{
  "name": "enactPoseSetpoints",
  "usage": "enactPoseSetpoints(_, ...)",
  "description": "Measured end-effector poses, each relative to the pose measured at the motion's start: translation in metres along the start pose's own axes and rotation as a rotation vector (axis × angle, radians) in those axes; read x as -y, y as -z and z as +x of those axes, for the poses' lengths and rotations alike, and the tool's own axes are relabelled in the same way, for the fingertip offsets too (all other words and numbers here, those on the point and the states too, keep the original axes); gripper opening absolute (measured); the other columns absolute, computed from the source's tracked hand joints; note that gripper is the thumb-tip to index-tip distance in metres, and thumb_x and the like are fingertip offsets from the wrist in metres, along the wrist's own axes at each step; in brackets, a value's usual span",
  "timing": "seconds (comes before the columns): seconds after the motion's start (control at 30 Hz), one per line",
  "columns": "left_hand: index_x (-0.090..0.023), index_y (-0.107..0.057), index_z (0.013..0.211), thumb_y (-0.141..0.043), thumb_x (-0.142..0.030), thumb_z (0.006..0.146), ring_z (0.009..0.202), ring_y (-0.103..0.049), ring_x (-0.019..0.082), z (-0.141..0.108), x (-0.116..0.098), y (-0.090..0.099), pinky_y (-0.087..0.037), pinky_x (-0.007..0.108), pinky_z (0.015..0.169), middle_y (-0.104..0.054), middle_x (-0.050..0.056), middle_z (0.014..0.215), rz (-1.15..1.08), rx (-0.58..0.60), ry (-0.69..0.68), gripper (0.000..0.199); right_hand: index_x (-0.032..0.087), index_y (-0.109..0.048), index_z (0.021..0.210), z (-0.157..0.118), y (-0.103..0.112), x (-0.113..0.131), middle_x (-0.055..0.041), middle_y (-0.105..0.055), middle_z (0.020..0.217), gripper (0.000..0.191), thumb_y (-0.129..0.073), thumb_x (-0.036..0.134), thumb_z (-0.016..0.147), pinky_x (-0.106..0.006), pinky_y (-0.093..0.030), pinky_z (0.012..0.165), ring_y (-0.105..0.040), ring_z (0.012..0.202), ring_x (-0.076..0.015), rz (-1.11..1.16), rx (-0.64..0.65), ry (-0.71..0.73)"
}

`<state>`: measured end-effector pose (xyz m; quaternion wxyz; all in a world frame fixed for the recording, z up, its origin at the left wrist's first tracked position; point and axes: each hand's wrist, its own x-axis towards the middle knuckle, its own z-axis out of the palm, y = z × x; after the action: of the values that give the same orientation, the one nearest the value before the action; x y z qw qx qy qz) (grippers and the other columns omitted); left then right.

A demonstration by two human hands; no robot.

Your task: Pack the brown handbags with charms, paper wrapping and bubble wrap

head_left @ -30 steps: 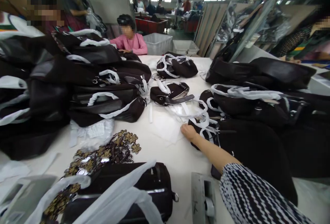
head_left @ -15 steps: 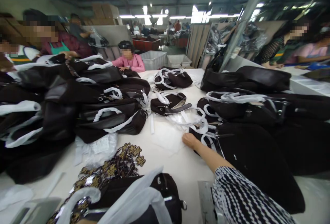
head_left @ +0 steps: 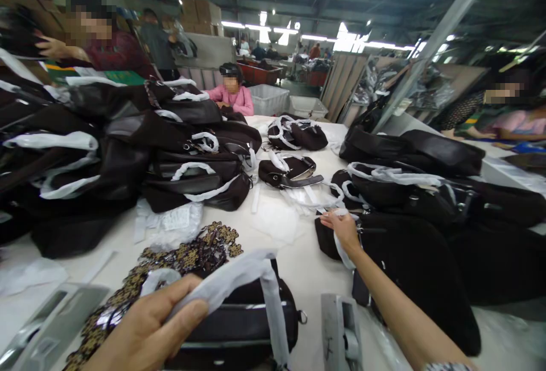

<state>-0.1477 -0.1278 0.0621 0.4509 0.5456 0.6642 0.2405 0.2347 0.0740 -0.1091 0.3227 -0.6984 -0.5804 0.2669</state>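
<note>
My left hand [head_left: 162,314] is closed around the white-wrapped handle [head_left: 239,277] of a black handbag [head_left: 239,331] at the front of the table. This bag has a zip along its front and a metal ring on its right side. Further out, my right hand [head_left: 343,229] is at a black bag [head_left: 409,268] lying on the right. Its fingers are bent over a white-wrapped handle [head_left: 335,211] there, partly hiding it. Left of the front bag lies a heap of brown and gold flower-shaped tags [head_left: 187,254].
Black bags [head_left: 196,183] are piled along the left, and more bags [head_left: 409,189] line the right. Two tape dispensers [head_left: 341,325] [head_left: 46,325] stand near the front edge. Small bags [head_left: 290,172] and thin white sheets [head_left: 275,220] lie mid-table. Co-workers [head_left: 232,92] are around the table.
My left hand has come into view, holding the front bag's handle. My right hand has shifted slightly right, its fingers now over the wrapped handle. The view has turned a little left.
</note>
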Motion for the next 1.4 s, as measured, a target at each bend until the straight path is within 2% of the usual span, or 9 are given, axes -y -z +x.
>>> enactPoseSetpoints(0.13, -0.018, -0.058, 0.08, -0.053, -0.062, 0.085, 0.049, -0.031, 0.007, 0.019, -0.003, 0.001, -0.025, 0.017, 0.045, -0.037, -0.007, 0.054, -0.205, 0.158, -0.051, 0.044, 0.017, -0.056, 0.094, -0.109, 0.056, 0.073, -0.0098, -0.074, 0.093, 0.019, -0.065, 0.032, 0.087, -0.041, -0.062, 0.08, -0.074, 0.085, -0.0246, 0.607, -0.062, 0.183)
enactPoseSetpoints(0.23, -0.017, -0.054, 0.082, -0.057, -0.061, 0.083, 0.046, -0.021, 0.006, 0.026, -0.009, 0.003, -0.016, 0.018, 0.043, -0.031, -0.009, 0.051, -0.396, 0.217, -0.088, 0.044, 0.019, -0.06, 0.095, -0.201, 0.079, 0.115, -0.0094, -0.074, 0.098, 0.012, -0.067, 0.017, 0.085, -0.038, -0.062, 0.081, -0.073, 0.089, -0.0237, 0.48, -0.109, 0.469)
enactPoseSetpoints(0.3, -0.017, -0.053, 0.08, -0.062, -0.06, 0.08, 0.045, -0.019, 0.005, 0.028, -0.012, 0.006, -0.014, 0.018, 0.042, -0.031, -0.01, 0.05, -0.481, 0.253, -0.123, 0.044, 0.021, -0.061, 0.097, -0.249, 0.084, 0.131, -0.009, -0.075, 0.103, 0.018, -0.065, 0.009, 0.083, -0.035, -0.062, 0.082, -0.072, 0.095, -0.0239, 0.337, -0.014, 0.668)
enactPoseSetpoints(0.47, -0.017, -0.051, 0.073, -0.064, -0.057, 0.08, 0.043, -0.025, 0.004, 0.022, -0.015, 0.016, -0.015, 0.018, 0.041, -0.039, -0.007, 0.05, -0.468, 0.32, -0.236, 0.043, 0.021, -0.058, 0.104, -0.312, 0.061, 0.157, -0.0089, -0.072, 0.114, 0.031, -0.056, 0.0, 0.082, -0.029, -0.06, 0.084, -0.07, 0.104, -0.0212, 0.176, 0.11, 0.911)
enactPoseSetpoints(0.7, -0.016, -0.061, 0.088, -0.057, -0.054, 0.086, 0.043, -0.029, 0.005, -0.002, -0.003, 0.028, -0.018, 0.019, 0.043, -0.043, -0.007, 0.054, -0.333, 0.422, -0.405, 0.039, 0.017, -0.051, 0.112, -0.335, -0.001, 0.18, -0.0146, -0.066, 0.124, 0.035, -0.049, -0.003, 0.083, -0.033, -0.056, 0.094, -0.062, 0.119, -0.0212, 0.16, 0.117, 1.014)
enactPoseSetpoints(0.87, -0.019, -0.069, 0.107, -0.054, -0.05, 0.089, 0.047, -0.05, 0.011, -0.024, 0.012, 0.035, -0.035, 0.023, 0.052, -0.057, -0.002, 0.059, -0.056, 0.266, -0.479, 0.039, 0.018, -0.051, 0.111, -0.325, -0.032, 0.198, -0.0164, -0.06, 0.132, 0.033, -0.048, -0.001, 0.084, -0.037, -0.054, 0.099, -0.056, 0.126, -0.0232, 0.128, 0.07, 1.045)
enactPoseSetpoints(0.97, -0.022, -0.065, 0.121, -0.048, -0.053, 0.092, 0.047, -0.056, 0.011, -0.032, 0.021, 0.038, -0.041, 0.024, 0.057, -0.067, 0.001, 0.074, -0.08, 0.244, -0.506, 0.046, 0.019, -0.051, 0.112, -0.319, -0.039, 0.21, -0.0161, -0.058, 0.135, 0.033, -0.048, -0.001, 0.085, -0.038, -0.054, 0.1, -0.055, 0.127, -0.0234, 0.085, 0.041, 1.098)
enactPoseSetpoints(1.2, -0.018, -0.034, 0.143, -0.054, -0.05, 0.089, 0.043, -0.053, 0.007, -0.028, 0.021, 0.038, -0.034, 0.018, 0.037, -0.063, 0.004, 0.088, -0.661, 0.306, -0.24, 0.066, 0.017, -0.051, 0.118, -0.307, -0.031, 0.218, -0.0188, -0.053, 0.14, 0.033, -0.052, 0.004, 0.088, -0.044, -0.052, 0.102, -0.05, 0.131, -0.0262, 0.007, 0.083, 1.182)
enactPoseSetpoints(1.4, -0.021, -0.031, 0.143, -0.057, -0.048, 0.087, 0.047, -0.06, 0.013, -0.013, 0.034, 0.042, -0.04, 0.023, 0.041, -0.068, 0.013, 0.107, -0.662, 0.249, -0.058, 0.067, 0.016, -0.052, 0.116, -0.294, -0.026, 0.21, -0.0185, -0.055, 0.138, 0.029, -0.051, 0.007, 0.089, -0.048, -0.05, 0.104, -0.05, 0.131, -0.0266, -0.1, 0.18, 1.256)
